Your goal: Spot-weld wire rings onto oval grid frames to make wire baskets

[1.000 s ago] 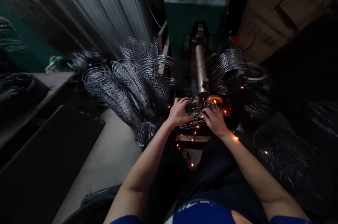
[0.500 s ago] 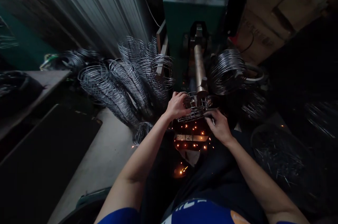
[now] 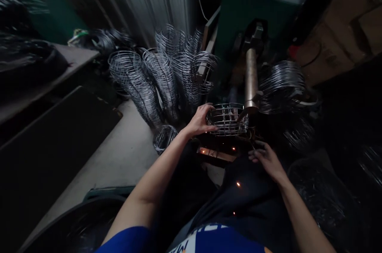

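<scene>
My left hand (image 3: 200,121) grips the left side of a round wire basket (image 3: 227,119), thumb low and fingers over its top edge. The basket's right side lies by the lower end of a metal cylinder arm (image 3: 251,80) that reaches out from a green machine (image 3: 238,10). Lower right of the basket, my right hand (image 3: 265,157) has its fingers pinched together near a thin piece; what they hold is too small and dark to name. A few orange sparks show below the basket.
Stacks of wire baskets (image 3: 161,82) lean left of the machine, with one small wire basket (image 3: 165,138) on the floor. Coiled wire rings (image 3: 283,82) hang at the right. Cardboard boxes (image 3: 331,50) stand behind them. A dark board (image 3: 59,137) is at the left.
The view has turned left. My left hand and the basket have moved left from the cylinder arm. My right hand has drawn away from the basket, down and right. Fewer sparks show.
</scene>
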### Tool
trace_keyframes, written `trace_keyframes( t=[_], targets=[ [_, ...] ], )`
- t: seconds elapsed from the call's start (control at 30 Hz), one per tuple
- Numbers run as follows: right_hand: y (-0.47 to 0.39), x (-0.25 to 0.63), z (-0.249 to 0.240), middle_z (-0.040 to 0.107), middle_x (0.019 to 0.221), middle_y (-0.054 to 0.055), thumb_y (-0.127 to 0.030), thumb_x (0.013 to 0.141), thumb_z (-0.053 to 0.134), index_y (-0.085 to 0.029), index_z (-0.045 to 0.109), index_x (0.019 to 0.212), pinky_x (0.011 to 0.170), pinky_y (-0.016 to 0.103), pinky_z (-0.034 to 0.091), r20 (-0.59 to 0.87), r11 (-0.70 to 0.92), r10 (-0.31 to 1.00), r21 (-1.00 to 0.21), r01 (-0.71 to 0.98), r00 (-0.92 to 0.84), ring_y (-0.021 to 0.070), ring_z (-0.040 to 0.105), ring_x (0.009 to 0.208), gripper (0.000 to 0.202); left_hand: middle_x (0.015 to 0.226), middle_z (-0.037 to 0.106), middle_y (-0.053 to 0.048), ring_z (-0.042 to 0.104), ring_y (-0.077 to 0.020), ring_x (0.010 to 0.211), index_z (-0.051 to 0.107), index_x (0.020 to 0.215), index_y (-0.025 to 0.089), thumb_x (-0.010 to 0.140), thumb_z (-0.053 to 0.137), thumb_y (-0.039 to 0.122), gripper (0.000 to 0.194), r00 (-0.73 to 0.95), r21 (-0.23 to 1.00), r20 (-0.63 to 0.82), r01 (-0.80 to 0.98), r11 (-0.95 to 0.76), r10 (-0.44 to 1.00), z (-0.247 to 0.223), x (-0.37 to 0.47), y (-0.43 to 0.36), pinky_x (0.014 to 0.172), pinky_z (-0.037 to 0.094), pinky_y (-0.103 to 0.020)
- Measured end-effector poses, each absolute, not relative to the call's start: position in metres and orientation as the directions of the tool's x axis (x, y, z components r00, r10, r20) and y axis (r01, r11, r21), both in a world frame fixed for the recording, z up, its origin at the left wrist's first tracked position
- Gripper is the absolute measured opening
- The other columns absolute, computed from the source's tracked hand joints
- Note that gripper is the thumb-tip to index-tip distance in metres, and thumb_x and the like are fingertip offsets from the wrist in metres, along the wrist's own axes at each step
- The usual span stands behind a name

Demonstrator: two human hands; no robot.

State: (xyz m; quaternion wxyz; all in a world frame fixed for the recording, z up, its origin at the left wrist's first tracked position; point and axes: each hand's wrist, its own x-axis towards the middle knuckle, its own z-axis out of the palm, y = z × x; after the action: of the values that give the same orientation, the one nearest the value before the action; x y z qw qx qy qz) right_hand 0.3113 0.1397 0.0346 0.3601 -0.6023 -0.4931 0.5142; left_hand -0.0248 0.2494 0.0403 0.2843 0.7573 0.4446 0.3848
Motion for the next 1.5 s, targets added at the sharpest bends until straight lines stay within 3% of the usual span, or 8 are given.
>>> trace_keyframes(
  t=[0.13,0.47,0.6,0.7,0.83,1.0,1.17,1.5],
  targets=[
    [0.136,0.311,0.047,0.070,0.062,0.000,-0.064,0.065,0.085,-0.024,0.040,0.111,0.037,0.022,0.041,-0.200,-0.228,0.972,-0.933,0.278,0.127,0.0143,0.054,0.038,0.076,0.129,0.060,-0.010,0.058,-0.0280,0.122,0.050,0.123,0.021,0.064,0.088,0.049,0.076,0.224,0.889,0.274,0.311,-0.335,0.935,0.019,-0.036,0.246,0.103,0.048,-0.041],
    [0.143,0.262,0.083,0.067,0.058,0.001,-0.063,0.067,0.083,-0.021,0.050,0.084,0.030,0.018,0.030,-0.197,-0.186,0.980,-0.956,0.225,-0.026,0.0081,0.043,0.030,0.056,0.127,0.062,-0.010,0.060,-0.0247,0.116,0.060,0.107,0.018,0.064,0.086,0.041,0.056,0.090,0.937,0.259,0.219,-0.273,0.962,0.002,-0.037,0.236,0.102,0.049,-0.040],
    [0.137,0.261,0.096,0.071,0.067,0.005,-0.058,0.071,0.084,-0.017,0.065,0.079,0.038,0.019,0.043,-0.167,-0.157,0.983,-0.980,0.124,-0.071,0.0104,0.056,0.043,0.046,0.129,0.060,-0.013,0.057,-0.0270,0.125,0.065,0.106,0.018,0.063,0.088,0.039,0.053,0.088,0.937,0.294,0.171,-0.306,0.952,0.015,-0.035,0.212,0.102,0.050,-0.040],
    [0.139,0.262,0.108,0.077,0.089,0.011,-0.058,0.078,0.080,-0.019,0.074,0.100,0.060,0.028,0.060,-0.173,-0.162,0.963,-0.984,0.067,-0.206,0.0200,0.073,0.072,0.045,0.129,0.062,-0.012,0.057,-0.0283,0.126,0.067,0.104,0.020,0.063,0.089,0.035,0.050,0.178,0.884,0.345,0.268,-0.383,0.921,0.030,-0.026,0.197,0.106,0.048,-0.044],
    [0.150,0.257,0.113,0.077,0.102,0.009,-0.051,0.093,0.066,-0.022,0.077,0.110,0.082,0.038,0.061,-0.038,0.045,0.943,-0.969,0.241,-0.330,0.0244,0.073,0.093,0.035,0.128,0.064,-0.011,0.059,-0.0283,0.121,0.068,0.107,0.021,0.063,0.090,0.035,0.051,0.254,0.796,0.404,0.375,-0.475,0.879,0.041,-0.007,0.192,0.107,0.047,-0.046],
    [0.164,0.246,0.095,0.077,0.095,0.004,-0.031,0.098,0.063,-0.024,0.077,0.098,0.086,0.039,0.054,0.321,0.527,0.847,-0.611,0.591,-0.424,0.0233,0.069,0.089,0.016,0.131,0.064,-0.011,0.058,-0.0276,0.119,0.068,0.111,0.020,0.064,0.090,0.035,0.054,0.278,0.755,0.429,0.413,-0.510,0.859,0.038,0.009,0.194,0.104,0.048,-0.044],
    [0.159,0.245,0.069,0.076,0.116,0.006,-0.012,0.095,0.060,-0.022,0.068,0.128,0.081,0.042,0.051,0.403,0.644,0.735,-0.167,0.746,-0.545,0.0275,0.062,0.097,0.035,0.131,0.063,-0.012,0.058,-0.0294,0.121,0.069,0.111,0.021,0.064,0.090,0.036,0.054,0.258,0.758,0.419,0.428,-0.492,0.871,0.035,0.015,0.194,0.106,0.047,-0.047],
    [0.162,0.255,0.066,0.076,0.117,0.003,-0.011,0.096,0.058,-0.022,0.070,0.122,0.086,0.039,0.050,0.481,0.675,0.703,-0.217,0.705,-0.524,0.0242,0.062,0.098,0.031,0.137,0.061,-0.012,0.055,-0.0301,0.127,0.069,0.119,0.022,0.068,0.089,0.034,0.055,0.255,0.758,0.456,0.390,-0.522,0.853,0.034,0.021,0.198,0.108,0.047,-0.050]
  ],
)
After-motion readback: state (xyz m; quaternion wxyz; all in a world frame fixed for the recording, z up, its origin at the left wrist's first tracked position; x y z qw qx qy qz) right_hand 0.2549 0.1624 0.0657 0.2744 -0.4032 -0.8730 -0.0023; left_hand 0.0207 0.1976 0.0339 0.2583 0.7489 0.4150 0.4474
